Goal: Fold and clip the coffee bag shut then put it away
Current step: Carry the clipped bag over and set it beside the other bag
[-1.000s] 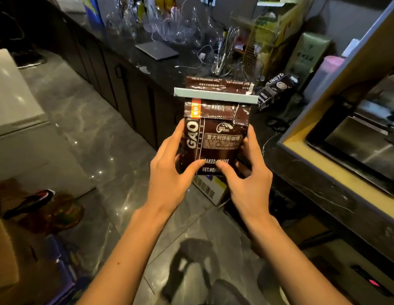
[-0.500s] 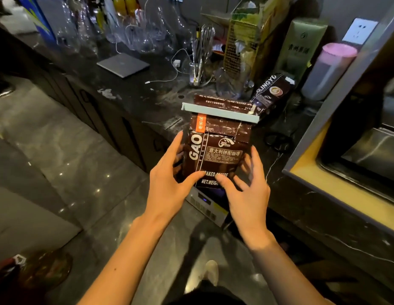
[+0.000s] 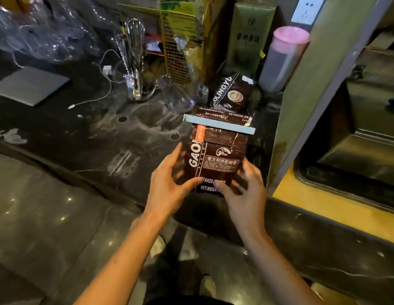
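Observation:
A dark brown coffee bag (image 3: 216, 159) with white "GAO" lettering stands upright in front of me, over the black counter near its front edge. Its top is folded over and a long pale blue clip (image 3: 218, 125) is clamped across the fold. My left hand (image 3: 169, 186) grips the bag's lower left side, thumb on the front. My right hand (image 3: 244, 192) grips the lower right side, thumb also on the front. Whether the bag's base touches the counter is hidden by my hands.
Behind the bag lies a second dark coffee bag (image 3: 230, 94). A clear jug (image 3: 180, 93), a whisk in a holder (image 3: 134, 60), a pink-lidded canister (image 3: 282, 58) and a green box (image 3: 249, 34) crowd the back. A yellow-edged cabinet (image 3: 306, 91) stands at right. A grey flat slab (image 3: 30, 85) lies at left.
Both hands have carried the clipped bag forward from over the floor to over the counter, close to the other coffee bag. The grip is unchanged.

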`<state>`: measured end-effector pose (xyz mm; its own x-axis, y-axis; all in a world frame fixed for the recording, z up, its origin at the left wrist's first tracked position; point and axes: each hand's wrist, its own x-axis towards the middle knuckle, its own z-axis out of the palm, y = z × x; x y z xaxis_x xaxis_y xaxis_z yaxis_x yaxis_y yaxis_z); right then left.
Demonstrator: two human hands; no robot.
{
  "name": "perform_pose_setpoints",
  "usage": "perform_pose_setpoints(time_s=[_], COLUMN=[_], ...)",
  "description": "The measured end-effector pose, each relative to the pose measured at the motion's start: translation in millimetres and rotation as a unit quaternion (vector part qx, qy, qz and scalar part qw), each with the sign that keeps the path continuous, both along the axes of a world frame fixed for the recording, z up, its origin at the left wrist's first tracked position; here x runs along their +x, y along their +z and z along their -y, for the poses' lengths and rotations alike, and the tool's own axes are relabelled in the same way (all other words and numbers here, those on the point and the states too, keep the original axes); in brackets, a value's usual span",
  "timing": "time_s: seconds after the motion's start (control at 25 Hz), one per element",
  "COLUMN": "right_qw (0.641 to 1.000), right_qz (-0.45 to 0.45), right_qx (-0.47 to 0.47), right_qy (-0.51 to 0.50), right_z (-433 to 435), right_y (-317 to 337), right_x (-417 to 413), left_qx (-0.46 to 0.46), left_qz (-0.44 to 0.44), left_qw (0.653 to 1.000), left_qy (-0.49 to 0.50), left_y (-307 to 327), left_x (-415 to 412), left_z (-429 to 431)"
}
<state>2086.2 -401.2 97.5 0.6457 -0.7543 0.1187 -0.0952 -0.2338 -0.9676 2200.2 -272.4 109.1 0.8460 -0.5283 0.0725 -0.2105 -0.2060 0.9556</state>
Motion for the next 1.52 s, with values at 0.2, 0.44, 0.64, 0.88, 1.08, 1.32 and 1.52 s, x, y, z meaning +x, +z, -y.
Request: perform_pose_setpoints(time_s=[0.2, 0.44, 0.64, 0.88, 1.08, 1.32, 1.52], right_qw=[0.996, 0.982, 0.980, 0.981, 0.983, 0.971, 0.976], right_qz=[-0.057, -0.074, -0.102, -0.125, -0.124, -0.122, -0.119], right_qx=[-0.002, 0.099, 0.120, 0.124, 0.129, 0.204, 0.177], right_qy=[-0.064, -0.143, -0.122, -0.088, -0.049, -0.032, -0.036], right_z=[8, 21, 61, 106, 121, 122, 121], right_y=[-14, -27, -31, -45, -59, -82, -85], right_x=[73, 150, 168, 173, 176, 168, 165], left_qx=[0.028, 0.047, 0.087, 0.086, 0.139, 0.141, 0.155], left_qz=[-0.003, -0.050, -0.036, -0.036, -0.054, -0.080, -0.029], left_qw=[0.994, 0.979, 0.971, 0.966, 0.956, 0.946, 0.941], left_qy=[-0.105, -0.192, -0.219, -0.240, -0.252, -0.282, -0.300], left_y=[-28, -39, -54, -65, -84, -90, -89], left_x=[101, 200, 231, 236, 239, 243, 247], left_z=[27, 70, 112, 145, 153, 156, 155])
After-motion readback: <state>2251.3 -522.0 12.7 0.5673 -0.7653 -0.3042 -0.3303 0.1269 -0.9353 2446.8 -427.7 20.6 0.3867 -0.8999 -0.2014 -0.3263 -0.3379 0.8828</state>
